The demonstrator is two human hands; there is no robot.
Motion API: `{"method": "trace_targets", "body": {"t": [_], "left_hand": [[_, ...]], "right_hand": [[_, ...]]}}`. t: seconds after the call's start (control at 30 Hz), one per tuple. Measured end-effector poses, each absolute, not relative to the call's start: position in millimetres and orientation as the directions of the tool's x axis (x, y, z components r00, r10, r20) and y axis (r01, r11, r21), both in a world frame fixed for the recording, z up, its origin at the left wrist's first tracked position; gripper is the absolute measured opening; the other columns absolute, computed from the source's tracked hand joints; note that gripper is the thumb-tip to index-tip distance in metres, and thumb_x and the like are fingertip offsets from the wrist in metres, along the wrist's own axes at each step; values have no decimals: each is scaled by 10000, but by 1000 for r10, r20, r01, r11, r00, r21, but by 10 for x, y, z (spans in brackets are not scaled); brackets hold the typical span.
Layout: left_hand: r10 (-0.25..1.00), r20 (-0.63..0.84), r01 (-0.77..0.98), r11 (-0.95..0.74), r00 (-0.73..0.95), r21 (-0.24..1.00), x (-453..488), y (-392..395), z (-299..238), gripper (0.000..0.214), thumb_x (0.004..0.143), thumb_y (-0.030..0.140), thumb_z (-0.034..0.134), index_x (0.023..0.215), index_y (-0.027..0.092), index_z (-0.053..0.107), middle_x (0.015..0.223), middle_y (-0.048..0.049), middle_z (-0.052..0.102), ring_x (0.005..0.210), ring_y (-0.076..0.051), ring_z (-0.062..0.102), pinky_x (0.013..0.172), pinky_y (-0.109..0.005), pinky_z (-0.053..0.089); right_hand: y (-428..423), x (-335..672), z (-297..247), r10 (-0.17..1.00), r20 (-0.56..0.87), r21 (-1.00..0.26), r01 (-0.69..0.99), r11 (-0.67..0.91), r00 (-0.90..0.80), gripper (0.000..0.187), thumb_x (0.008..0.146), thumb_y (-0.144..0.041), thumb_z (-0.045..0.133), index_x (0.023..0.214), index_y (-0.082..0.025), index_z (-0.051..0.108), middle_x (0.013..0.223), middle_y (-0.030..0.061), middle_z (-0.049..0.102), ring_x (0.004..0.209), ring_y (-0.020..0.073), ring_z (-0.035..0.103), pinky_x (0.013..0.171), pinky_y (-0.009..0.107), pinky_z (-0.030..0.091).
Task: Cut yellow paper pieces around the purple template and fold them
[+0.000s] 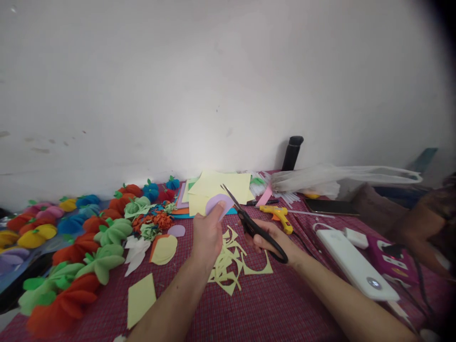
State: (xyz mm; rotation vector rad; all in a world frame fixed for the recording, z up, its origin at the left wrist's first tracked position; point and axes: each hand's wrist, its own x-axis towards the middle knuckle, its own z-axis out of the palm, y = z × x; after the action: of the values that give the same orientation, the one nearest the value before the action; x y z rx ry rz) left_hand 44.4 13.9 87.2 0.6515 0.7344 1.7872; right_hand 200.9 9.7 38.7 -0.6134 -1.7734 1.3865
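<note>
A pale, scuffed wall (213, 85) is filling the upper half of the view, and a table (270, 304) is running along its foot, wearing a dark red woven cloth with a fine check. The left hand (208, 235) is hovering above the middle of the table, its fingers pinching a lilac paper piece (215, 203), a smooth rounded oval standing upright above the thumb. The right hand (270, 240) is gripping black scissors (251, 223), fingers threaded through the loops, the thin blades pointing up and left and lying against the right edge of that oval.

Under both hands, angular yellow scraps (228, 266) are lying in a loose heap on the cloth. Behind them, flat yellow sheets (221, 187) are resting on a stack of coloured paper. To the left, puffy crepe flowers (81, 256) in orange, green, blue, yellow and pink are crowding the table's edge, with a yellow oval (164, 249) on an orange backing and a yellow diamond (140, 299) lying beside them.

To the right, a yellow glue gun (280, 216) is lying just beyond the scissors, near a dark phone (331, 206), a long white power strip (352, 263) and a crinkled clear plastic bag (338, 178). A black bottle (292, 152) is leaning at the wall.
</note>
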Motion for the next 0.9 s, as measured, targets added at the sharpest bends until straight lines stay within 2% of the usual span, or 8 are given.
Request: {"method": "trace_targets", "body": {"t": [0.43,0.73,0.9], "left_hand": [[951,109,-567,-262,-289,781,361,100,863,186,564,153,715,733,130,644,767,-29,683,781,-153,619,856,-347,440],[956,130,-542,-259,-264,800,336,79,871,205,599,196,699,784,130,643,861,-55,682,835,-162,614,872,-339,430],[958,136,-546,-258,-254,797,315,64,900,236,593,182,703,818,132,651,879,-53,685,834,-162,617,878,-346,426]], "right_hand": [[73,2043,469,736,296,-947,-88,309,-609,405,789,-462,545,1033,-139,535,606,-45,379,497,65,319,452,200,224],[94,2042,406,725,299,-944,-80,321,-621,407,783,-511,525,951,-141,539,572,-49,373,465,68,322,436,206,231],[82,2066,432,727,290,-941,-48,334,-623,348,788,-488,527,856,-147,531,542,-54,356,461,70,297,436,208,203]]}}
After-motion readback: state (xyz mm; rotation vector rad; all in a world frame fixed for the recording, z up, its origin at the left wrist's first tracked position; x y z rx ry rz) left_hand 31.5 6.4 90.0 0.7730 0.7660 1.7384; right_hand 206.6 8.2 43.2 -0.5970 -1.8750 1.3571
